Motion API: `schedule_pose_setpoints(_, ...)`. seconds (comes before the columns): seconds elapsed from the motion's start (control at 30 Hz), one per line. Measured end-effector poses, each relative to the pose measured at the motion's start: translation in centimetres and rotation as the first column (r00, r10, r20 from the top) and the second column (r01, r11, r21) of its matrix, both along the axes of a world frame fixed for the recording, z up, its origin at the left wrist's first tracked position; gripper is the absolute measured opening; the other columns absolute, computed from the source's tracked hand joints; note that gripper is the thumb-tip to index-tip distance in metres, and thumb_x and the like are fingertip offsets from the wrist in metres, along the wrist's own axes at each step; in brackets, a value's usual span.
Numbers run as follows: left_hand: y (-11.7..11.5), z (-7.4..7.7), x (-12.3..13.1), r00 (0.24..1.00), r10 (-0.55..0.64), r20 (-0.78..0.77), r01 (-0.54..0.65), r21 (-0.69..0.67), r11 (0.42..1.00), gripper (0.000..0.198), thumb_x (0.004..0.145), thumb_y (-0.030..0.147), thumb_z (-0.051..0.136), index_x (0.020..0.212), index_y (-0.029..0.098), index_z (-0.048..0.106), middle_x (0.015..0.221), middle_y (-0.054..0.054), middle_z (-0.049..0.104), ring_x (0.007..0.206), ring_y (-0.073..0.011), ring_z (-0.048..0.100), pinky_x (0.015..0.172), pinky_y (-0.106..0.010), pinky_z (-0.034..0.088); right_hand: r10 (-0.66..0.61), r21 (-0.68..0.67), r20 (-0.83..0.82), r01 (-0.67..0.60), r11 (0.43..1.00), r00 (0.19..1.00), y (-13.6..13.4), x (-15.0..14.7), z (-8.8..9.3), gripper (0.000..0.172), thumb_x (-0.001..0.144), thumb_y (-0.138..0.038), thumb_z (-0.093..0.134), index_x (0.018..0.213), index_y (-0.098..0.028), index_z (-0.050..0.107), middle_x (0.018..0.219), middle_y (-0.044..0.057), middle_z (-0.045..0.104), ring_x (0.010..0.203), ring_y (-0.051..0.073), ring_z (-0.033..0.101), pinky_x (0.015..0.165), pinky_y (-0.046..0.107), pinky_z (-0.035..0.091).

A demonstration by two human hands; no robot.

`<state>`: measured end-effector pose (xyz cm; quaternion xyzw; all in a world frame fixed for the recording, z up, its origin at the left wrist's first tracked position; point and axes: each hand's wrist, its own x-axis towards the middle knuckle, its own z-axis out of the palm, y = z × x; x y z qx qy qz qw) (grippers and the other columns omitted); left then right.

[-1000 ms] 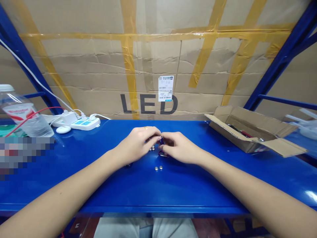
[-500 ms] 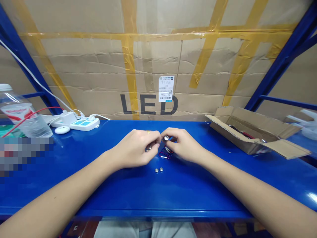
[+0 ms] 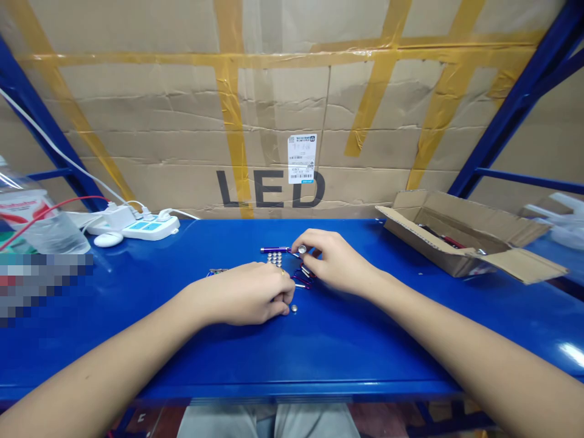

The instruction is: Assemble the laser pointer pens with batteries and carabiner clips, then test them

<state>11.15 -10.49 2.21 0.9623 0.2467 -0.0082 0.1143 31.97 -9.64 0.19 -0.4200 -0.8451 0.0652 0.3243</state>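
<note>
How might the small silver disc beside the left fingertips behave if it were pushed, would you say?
The silver disc sits low on the blue table, so it would probably slide rather than tip; its shiny surface may prove slippery.

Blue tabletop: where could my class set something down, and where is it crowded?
Free: glossy blue tabletop between the forearms, toward the front edge; also between the white rectangular power strip and the slim purple tube. Crowded: around left hand and right hand, with small round silver discs.
</note>
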Motion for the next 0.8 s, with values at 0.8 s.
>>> schedule_pose_setpoints(0.8,1.8,-0.1,0.1,0.881,0.072,0.468,-0.187,0.203,0.961,0.014,0.090,0.026,0.052,0.087,0.018,0.063,0.071,0.001,0.066,0.064,-0.0123,0.059,0.063,-0.024,0.042,-0.038,-0.101,0.022,0.040,0.994,0.999,-0.6,0.5,0.9,0.011,0.079,-0.012,0.052,0.079,-0.017,0.062,0.077,0.003,0.066,0.070,0.015,0.053,0.062,0.026,0.035)
